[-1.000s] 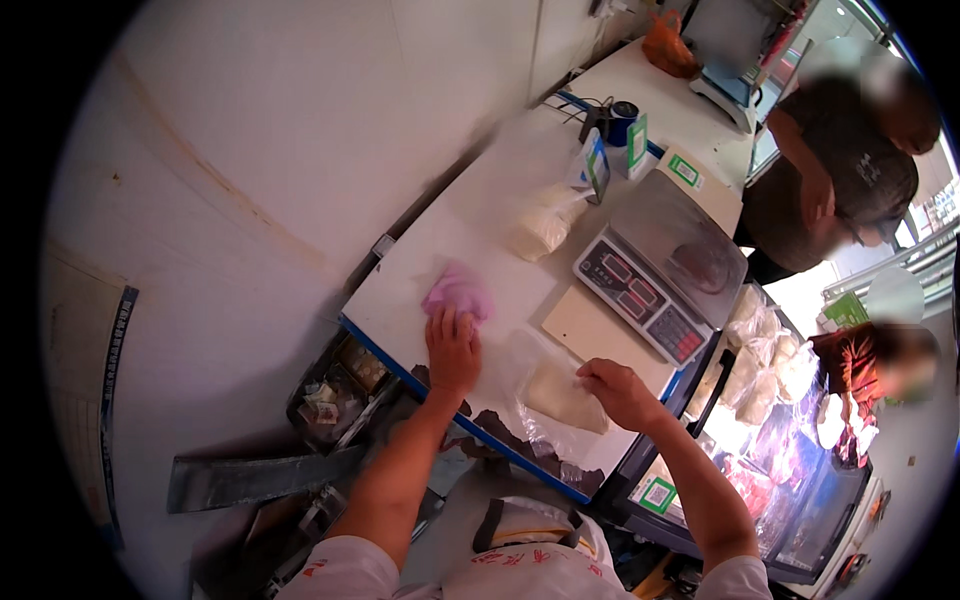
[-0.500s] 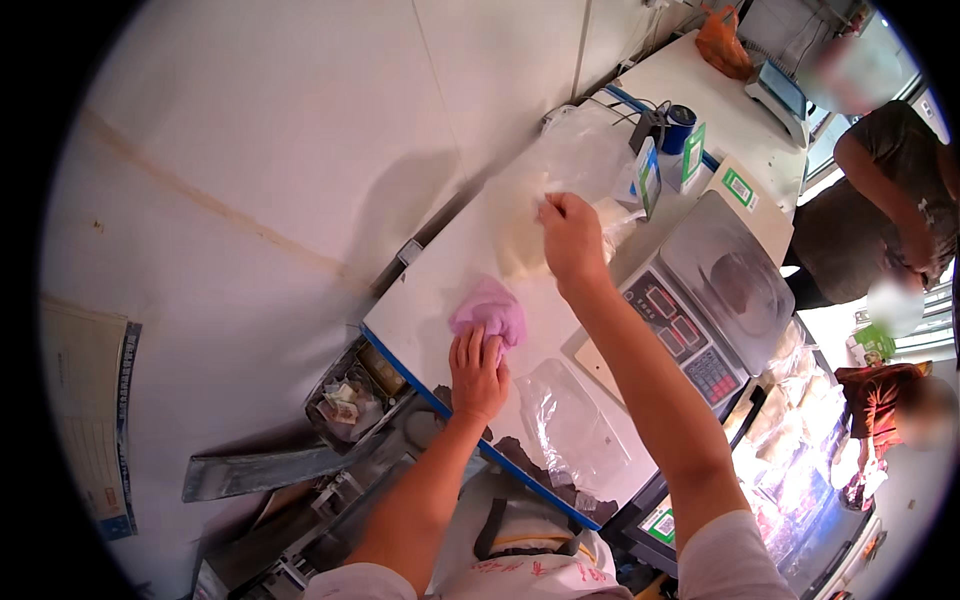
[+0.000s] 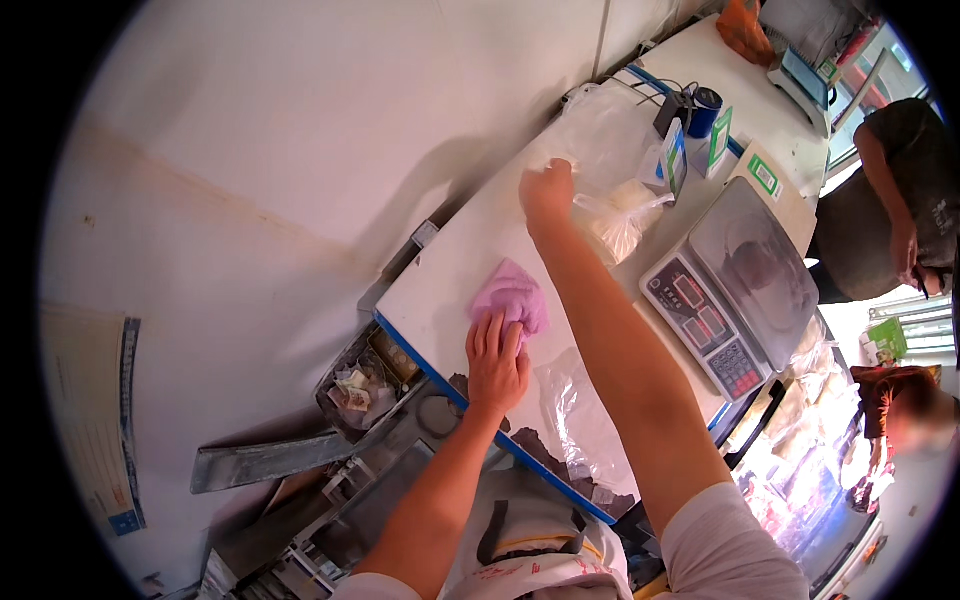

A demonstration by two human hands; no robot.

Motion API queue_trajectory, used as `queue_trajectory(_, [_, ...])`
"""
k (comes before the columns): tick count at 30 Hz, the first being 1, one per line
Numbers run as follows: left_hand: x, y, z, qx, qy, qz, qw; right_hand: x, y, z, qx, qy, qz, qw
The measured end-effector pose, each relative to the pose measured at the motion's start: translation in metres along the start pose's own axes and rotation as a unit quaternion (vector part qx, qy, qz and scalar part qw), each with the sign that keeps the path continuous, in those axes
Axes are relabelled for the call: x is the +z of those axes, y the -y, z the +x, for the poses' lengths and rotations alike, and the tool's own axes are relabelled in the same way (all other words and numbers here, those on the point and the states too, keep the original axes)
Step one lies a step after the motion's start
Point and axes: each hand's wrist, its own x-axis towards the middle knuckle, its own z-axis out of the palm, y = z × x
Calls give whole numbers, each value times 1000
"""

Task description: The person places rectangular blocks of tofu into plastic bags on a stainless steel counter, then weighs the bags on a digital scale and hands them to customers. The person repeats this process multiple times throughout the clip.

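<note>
- Scale [image 3: 728, 295] with a metal pan stood on the white table [image 3: 435, 285], and we took our places from it.
- Nearer the person than the scale, we saw dark chipped patches [image 3: 540, 452] along the table's blue edge; a flat clear bag [image 3: 575, 405] lay left of it.
- Beyond it we made out a dark blue can [image 3: 705, 112] and an orange bag [image 3: 743, 33]; a pale wall [image 3: 270, 150] rose well to its left.
- Right of it, a co-worker [image 3: 885, 215] stood near a brightly lit case [image 3: 800, 450].
- Left of it, we saw the left hand [image 3: 497, 362] resting on a pink cloth [image 3: 510, 290], fingers slightly spread.
- Farther off and left of it, the right hand [image 3: 547, 190] was curled beside a tied bag of pale stuff [image 3: 620, 225]; we could not tell whether it pinched anything.
- A second earlier, we had seen the right hand at a pale bundle near the scale's closer end; it had since reached past the cloth, while the left hand had stayed there.
</note>
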Motion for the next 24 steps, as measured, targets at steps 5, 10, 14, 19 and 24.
queue_trajectory(5, [-1, 9, -7, 24, -34, 3, 999, -149, 32, -144, -37, 140, 89, 985])
queue_trajectory(10, [-1, 2, -13, 21, -49, -71, 996, -299, -5, -286, 11, 162, -22, 986])
queue_trajectory(14, [-24, 1, -27, 50, -84, -150, 984, -383, -39, -356, -43, 207, -98, 972])
queue_trajectory(19, [-49, -17, -153, -115, -193, -138, 965, -418, -56, -379, -137, 243, -132, 951])
queue_trajectory(24, [-56, 17, -434, -499, -78, -197, 840, -396, -78, -405, -179, 376, -82, 906])
